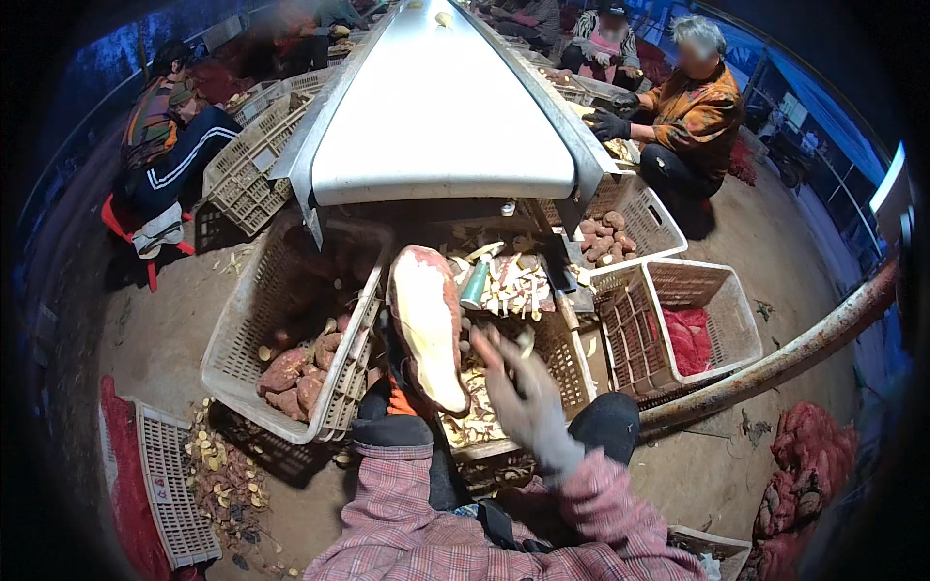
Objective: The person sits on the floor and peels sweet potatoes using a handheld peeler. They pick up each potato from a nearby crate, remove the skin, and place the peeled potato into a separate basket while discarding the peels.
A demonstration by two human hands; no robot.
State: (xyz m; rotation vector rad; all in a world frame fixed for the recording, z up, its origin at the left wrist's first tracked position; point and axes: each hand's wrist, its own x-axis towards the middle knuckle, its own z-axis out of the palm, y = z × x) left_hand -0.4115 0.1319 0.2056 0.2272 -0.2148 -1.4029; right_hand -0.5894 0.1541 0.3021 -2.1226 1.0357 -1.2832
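A large sweet potato (427, 330), peeled along its broad upper face with red skin at the edges, is upright before me. My left hand (394, 356), in a dark glove with orange near the wrist, supports it from behind and is mostly hidden. My right hand (519, 396), in a pale glove, is blurred just right of its lower end; whether it grips a tool is unclear. Beneath both hands, a plastic crate (574, 356) holds pale and red peelings (483, 414). A green tapered object (476, 283) lies on more peelings (517, 287) beyond.
A conveyor belt (443, 116) runs away ahead. Left stands a crate of sweet potatoes (290, 378); right are another potato crate (639, 225) and one with red netting (690, 341). A rusty pipe (770, 363) crosses the right side. Co-workers sit along both sides.
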